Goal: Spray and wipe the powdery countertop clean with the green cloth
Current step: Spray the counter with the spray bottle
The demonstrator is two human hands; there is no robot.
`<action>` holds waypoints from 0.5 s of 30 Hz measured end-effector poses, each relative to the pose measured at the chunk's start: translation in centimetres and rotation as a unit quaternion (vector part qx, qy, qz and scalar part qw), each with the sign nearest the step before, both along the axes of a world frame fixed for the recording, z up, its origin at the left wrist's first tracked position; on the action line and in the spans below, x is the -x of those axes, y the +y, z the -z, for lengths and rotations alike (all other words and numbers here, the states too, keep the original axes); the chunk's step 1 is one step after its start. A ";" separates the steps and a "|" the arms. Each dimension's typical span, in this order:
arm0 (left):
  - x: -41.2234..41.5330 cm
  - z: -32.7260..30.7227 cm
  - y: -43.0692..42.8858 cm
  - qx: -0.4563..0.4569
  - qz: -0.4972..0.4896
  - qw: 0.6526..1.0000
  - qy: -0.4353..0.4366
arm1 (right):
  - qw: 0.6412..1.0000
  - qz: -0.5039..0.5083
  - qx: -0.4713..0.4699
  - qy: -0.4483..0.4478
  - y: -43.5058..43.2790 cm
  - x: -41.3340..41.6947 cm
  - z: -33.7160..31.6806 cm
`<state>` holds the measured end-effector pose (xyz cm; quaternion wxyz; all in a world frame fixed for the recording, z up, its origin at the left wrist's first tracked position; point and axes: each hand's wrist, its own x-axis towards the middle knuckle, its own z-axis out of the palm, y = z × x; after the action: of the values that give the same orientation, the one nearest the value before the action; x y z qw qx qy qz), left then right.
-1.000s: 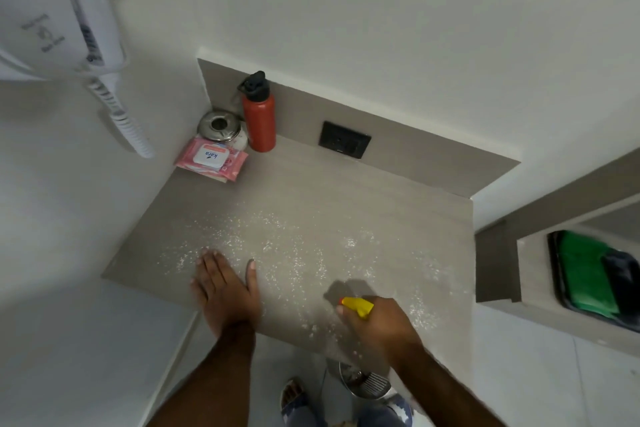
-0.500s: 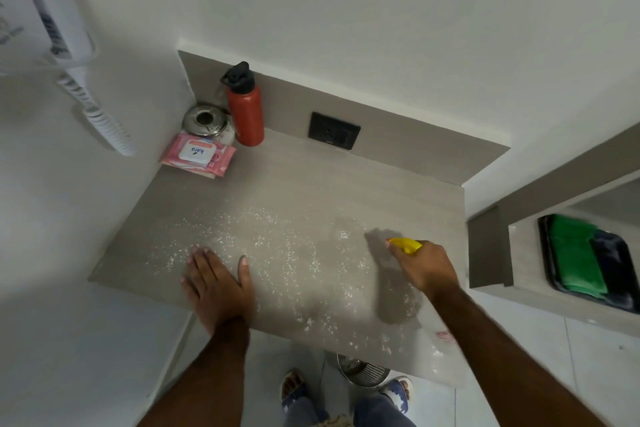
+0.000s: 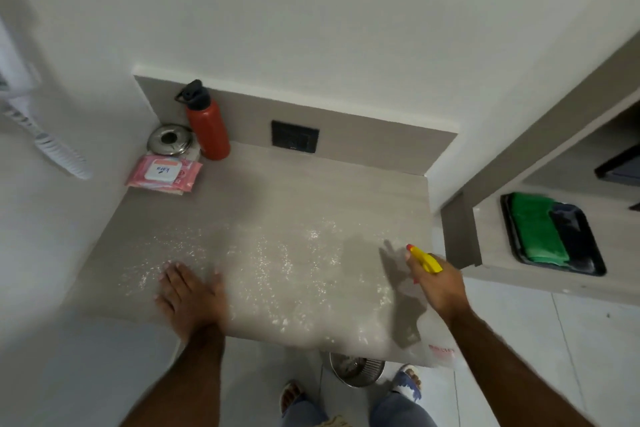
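Note:
White powder [image 3: 277,263] is scattered over the front half of the grey countertop [image 3: 311,191]. My left hand [image 3: 188,298] lies flat, fingers spread, on the powdery front left part. My right hand [image 3: 438,284] grips a spray bottle with a yellow trigger head [image 3: 424,258] over the counter's right side, nozzle pointing left; its clear body [image 3: 433,347] hangs below my hand. The green cloth [image 3: 536,232] lies folded in a black tray [image 3: 588,267] on a lower shelf to the right.
At the back left corner stand a red bottle [image 3: 207,125], a round metal ashtray [image 3: 169,140] and a pink wipes pack [image 3: 164,173]. A black socket [image 3: 294,136] sits in the backsplash. A metal bin [image 3: 356,367] stands on the floor beside my feet.
My right hand carried the spray bottle from the front middle of the counter to its right side and raised it a little. My left hand stayed flat on the counter.

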<state>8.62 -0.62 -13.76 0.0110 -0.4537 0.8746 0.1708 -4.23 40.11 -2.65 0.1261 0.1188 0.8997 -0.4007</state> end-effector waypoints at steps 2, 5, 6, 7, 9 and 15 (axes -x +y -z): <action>0.8 -0.8 0.6 -0.015 -0.006 1.000 -0.004 | 0.997 0.050 0.050 0.036 2.1 0.5 -0.6; 3.4 -2.7 3.1 -0.012 0.032 0.999 0.002 | 0.983 0.124 0.117 0.075 5.1 1.5 -1.6; 4.9 -3.4 4.7 -0.008 0.062 0.998 0.009 | 0.977 0.144 0.128 0.087 6.4 1.9 -1.9; 6.4 -4.1 6.6 -0.004 0.095 0.995 0.015 | 0.972 0.162 0.139 0.101 7.9 2.5 -2.2; 9.3 -5.1 10.7 0.004 0.171 0.985 0.017 | 0.958 0.201 0.157 0.131 10.7 3.6 -2.6; 16.7 -6.5 26.8 0.001 0.409 0.912 0.041 | 0.903 0.319 0.181 0.223 21.7 7.8 -4.2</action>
<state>-8.07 26.21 -7.27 0.0435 -0.0493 0.9835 0.1687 -12.00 61.77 1.58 -0.1925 0.2820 0.7306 -0.5913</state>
